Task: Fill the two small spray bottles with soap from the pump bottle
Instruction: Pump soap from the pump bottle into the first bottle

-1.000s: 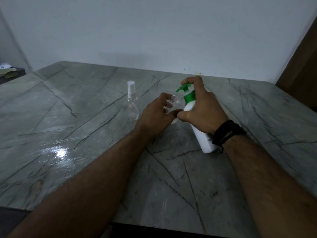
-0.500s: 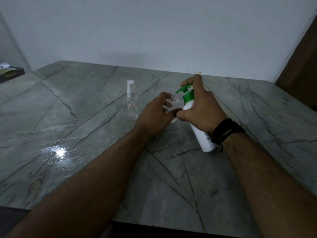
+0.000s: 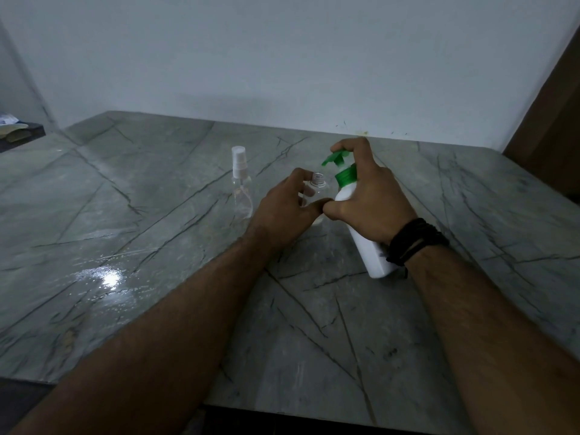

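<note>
Both my hands work at the open small bottle in the middle of the table (image 3: pixel 131 233)

At left a capped spray bottle (image 3: pixel 241 183) stands alone, upright, near my left hand (image 3: pixel 287 211), which curls its fingers around the uncapped spray bottle (image 3: pixel 317 188). My right hand (image 3: pixel 372 199) grips the tilted white pump bottle (image 3: pixel 365 243), one finger on the green pump head (image 3: pixel 335 157), its nozzle just above the open neck. A black wristband (image 3: pixel 414 244) is on my right wrist

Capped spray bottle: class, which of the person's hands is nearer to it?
Left. The left hand, holding the open bottle, lies just right of the capped spray bottle; the right hand, gripping the pump bottle, is farther right.
</note>
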